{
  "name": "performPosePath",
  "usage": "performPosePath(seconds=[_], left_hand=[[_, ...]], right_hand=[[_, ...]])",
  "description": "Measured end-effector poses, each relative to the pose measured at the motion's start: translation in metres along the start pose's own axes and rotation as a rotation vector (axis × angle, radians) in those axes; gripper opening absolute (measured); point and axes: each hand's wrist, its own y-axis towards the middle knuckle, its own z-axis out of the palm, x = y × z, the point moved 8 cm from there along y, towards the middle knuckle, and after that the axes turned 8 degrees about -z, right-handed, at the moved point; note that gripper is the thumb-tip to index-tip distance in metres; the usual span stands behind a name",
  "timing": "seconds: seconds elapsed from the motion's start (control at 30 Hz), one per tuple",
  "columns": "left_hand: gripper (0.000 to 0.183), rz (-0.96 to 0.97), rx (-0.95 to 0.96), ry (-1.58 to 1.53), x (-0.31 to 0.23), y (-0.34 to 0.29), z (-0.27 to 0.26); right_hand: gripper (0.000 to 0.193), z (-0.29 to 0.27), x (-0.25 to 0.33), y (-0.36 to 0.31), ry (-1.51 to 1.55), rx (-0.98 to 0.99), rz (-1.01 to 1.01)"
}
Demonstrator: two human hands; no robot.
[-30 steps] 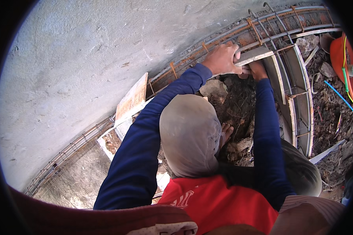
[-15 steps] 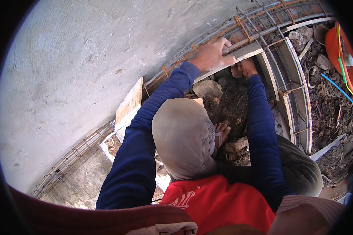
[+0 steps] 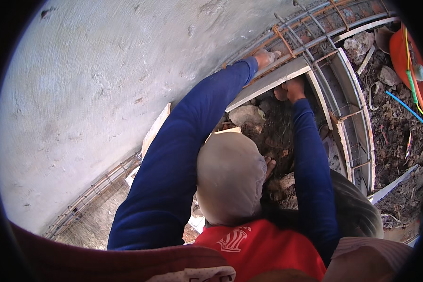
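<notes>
My left hand (image 3: pixel 264 58) reaches over a wooden form board (image 3: pixel 272 84), into the gap between it and the grey plastered wall (image 3: pixel 127 66). Steel reinforcing bars (image 3: pixel 310 46) run close by that hand; most of its fingers are hidden. On the near side of the same board, under its edge, my right hand (image 3: pixel 293 89) is closed with the fingers curled. Whatever it may grip is hidden by the board and shadow. The board's right end meets a second form board (image 3: pixel 320 96) at a corner.
Another boarded channel with rebar (image 3: pixel 355 117) curves down the right side. Stones (image 3: pixel 247 116) and dark soil lie between my arms. At the right are an orange tub (image 3: pixel 411 70), a blue tube (image 3: pixel 406 108) and a saw blade (image 3: pixel 394 184). My knee (image 3: pixel 357 207) is bent below.
My left hand has left the board's top edge and gone down behind it, toward the wall. My right hand stays under the board, shifted slightly.
</notes>
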Motion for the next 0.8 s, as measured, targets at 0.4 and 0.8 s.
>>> performPosePath(seconds=[0.4,0.8], left_hand=[[0.04,0.016,-0.204,0.353,0.011,0.038,-0.003],[0.028,-0.021,-0.202,0.029,0.009,0.019,-0.012]], right_hand=[[0.029,0.013,0.046,-0.089,0.006,0.168,0.078],[0.029,0.002,0.077,-0.083,-0.641,0.161,-0.337]])
